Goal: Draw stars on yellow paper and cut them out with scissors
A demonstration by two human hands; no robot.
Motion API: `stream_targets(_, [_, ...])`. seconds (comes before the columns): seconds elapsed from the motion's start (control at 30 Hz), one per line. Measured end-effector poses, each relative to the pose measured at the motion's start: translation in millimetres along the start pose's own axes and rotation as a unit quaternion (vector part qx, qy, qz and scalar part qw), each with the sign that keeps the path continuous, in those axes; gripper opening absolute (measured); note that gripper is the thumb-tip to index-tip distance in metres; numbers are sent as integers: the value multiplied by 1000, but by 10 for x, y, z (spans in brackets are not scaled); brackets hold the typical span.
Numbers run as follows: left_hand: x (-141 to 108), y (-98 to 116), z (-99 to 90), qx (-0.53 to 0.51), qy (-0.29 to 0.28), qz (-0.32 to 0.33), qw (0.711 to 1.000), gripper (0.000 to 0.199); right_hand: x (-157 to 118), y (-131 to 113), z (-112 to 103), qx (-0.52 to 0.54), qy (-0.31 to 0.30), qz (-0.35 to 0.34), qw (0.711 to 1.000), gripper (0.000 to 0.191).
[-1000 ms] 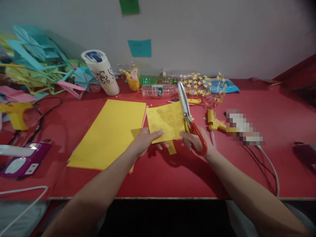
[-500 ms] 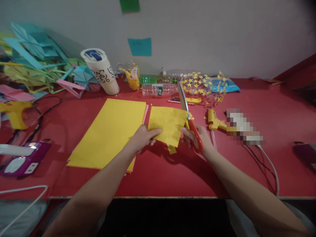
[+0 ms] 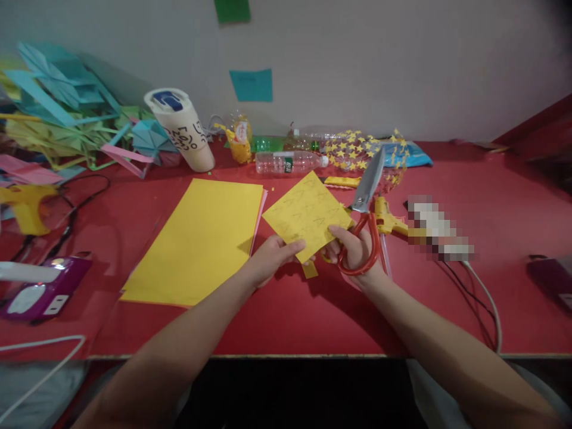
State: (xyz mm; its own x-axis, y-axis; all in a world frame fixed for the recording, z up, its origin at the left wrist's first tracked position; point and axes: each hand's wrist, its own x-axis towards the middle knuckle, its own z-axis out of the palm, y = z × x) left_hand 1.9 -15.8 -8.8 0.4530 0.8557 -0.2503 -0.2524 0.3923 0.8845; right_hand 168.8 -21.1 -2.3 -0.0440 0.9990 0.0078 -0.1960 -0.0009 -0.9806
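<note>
Yellow showing against red

Small sheet [image 3: 307, 207] is showing yellow, dark star-like outlines repeating across it. Scissors [image 3: 363, 202] are pairing red handles with silvery blades. Tabletop [image 3: 290, 325] is showing red. Tumbler [image 3: 186, 134] is bearing black lettering on white; wall note [image 3: 251, 86] is showing blue-green.

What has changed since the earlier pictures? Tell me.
The small sheet has turned, one corner now pointing away from the person. The scissors in the right hand have swung right. The left hand, holding the sheet, has shifted slightly right. The yellow stack and cup stayed put.
</note>
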Motion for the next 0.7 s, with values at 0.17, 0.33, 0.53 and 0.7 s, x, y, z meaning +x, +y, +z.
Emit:
stream_targets(0.17, [5, 30, -25, 52, 80, 35, 995, 36, -4, 84, -57, -48, -44, 10, 998, 41])
stream_targets(0.33, [17, 189, -208, 70, 184, 110, 974, 29, 19, -42, -197, -219, -85, 44, 971, 40])
stream_targets(0.53, [39, 340, -382, 37, 279, 185, 942, 23, 28, -138, -298, -351, -140, 49, 925, 47])
stream_targets(0.7, [22, 403, -440, 72, 328, 225, 915, 29, 12, -76, -396, -400, -182, 58, 897, 54])
